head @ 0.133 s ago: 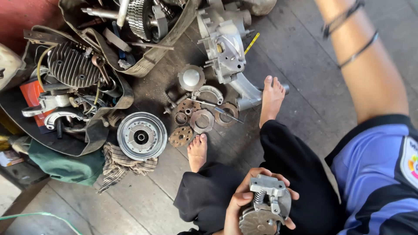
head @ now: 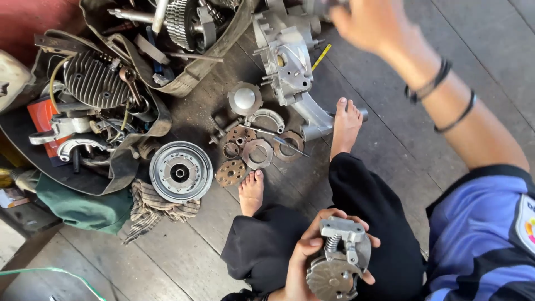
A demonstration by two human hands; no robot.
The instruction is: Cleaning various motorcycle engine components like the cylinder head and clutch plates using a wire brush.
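Left hand [head: 304, 262] wraps a clutch assy [head: 340, 262] over the lap, fingers closed round its rim. Steel, prob. heavy, stiff, greasy: hold by rim, not spring. Right hand [head: 368, 22] raised, blurred; can't tell its grip.

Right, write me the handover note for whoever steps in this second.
Left hand: shut on the clutch assembly, held over the lap with its spring side up.
Right hand: raised and blurred above the engine casing; cannot tell if it holds anything.
On the wooden floor: round drum beside the checked rag, loose rings and plates by the feet.
Done: these parts lie apart from the casing.
Left: nothing is fitted back on the casing yet.
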